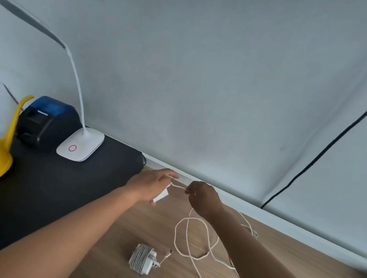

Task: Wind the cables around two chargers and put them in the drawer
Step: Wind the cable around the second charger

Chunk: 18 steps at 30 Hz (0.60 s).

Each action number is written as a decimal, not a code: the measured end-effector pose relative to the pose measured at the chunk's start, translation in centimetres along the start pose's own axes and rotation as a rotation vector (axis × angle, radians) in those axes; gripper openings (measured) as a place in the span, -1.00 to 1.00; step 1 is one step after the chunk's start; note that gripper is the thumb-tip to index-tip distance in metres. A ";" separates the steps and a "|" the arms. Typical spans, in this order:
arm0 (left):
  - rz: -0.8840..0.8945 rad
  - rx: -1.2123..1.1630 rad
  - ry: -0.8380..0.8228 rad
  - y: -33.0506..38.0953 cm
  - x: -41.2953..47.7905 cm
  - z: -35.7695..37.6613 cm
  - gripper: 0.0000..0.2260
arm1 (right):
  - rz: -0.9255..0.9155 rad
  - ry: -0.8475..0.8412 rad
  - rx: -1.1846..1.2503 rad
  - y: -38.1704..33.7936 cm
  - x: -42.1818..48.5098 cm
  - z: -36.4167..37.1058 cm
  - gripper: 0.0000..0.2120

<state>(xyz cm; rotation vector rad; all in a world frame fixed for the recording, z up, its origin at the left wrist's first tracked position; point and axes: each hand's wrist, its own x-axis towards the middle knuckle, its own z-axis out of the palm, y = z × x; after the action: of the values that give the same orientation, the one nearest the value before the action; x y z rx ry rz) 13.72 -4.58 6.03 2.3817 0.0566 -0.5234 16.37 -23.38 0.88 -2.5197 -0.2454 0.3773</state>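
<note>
Pale wall [210, 72], wooden desk [290, 260], white desk lamp [80, 145]

Soft even light, fisheye edges

At the desk [302, 261]: cable [178, 186] held between hands.
Left hand [151, 185] grips charger [161, 196]; right hand [203, 199] pinches cable, slack looped on desk. Wound charger [143, 259] lies near.

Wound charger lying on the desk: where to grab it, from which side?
From above, pinch the wound charger across its coiled body. It lies flat on the desk; plug pins and loose cable end stick out on its right, so probably avoid that side.
</note>
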 end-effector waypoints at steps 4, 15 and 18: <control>0.047 -0.105 -0.001 0.9 -2.7 -2.5 -0.62 | -0.032 0.073 0.189 -2.2 -1.4 -2.5 -0.74; 0.175 -0.174 0.056 2.5 -9.3 -5.4 -0.72 | -0.057 0.336 0.472 -7.3 -7.2 -9.6 -0.91; 0.191 -0.222 0.032 3.2 -10.6 -6.2 -0.70 | -0.048 0.368 0.378 -7.5 -8.3 -11.6 -0.89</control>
<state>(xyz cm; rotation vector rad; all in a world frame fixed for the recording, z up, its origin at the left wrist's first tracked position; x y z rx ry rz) 6.73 -2.04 16.36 2.1514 -0.0937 -0.3681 11.56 -25.27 16.12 -2.1540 -0.0790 -0.0605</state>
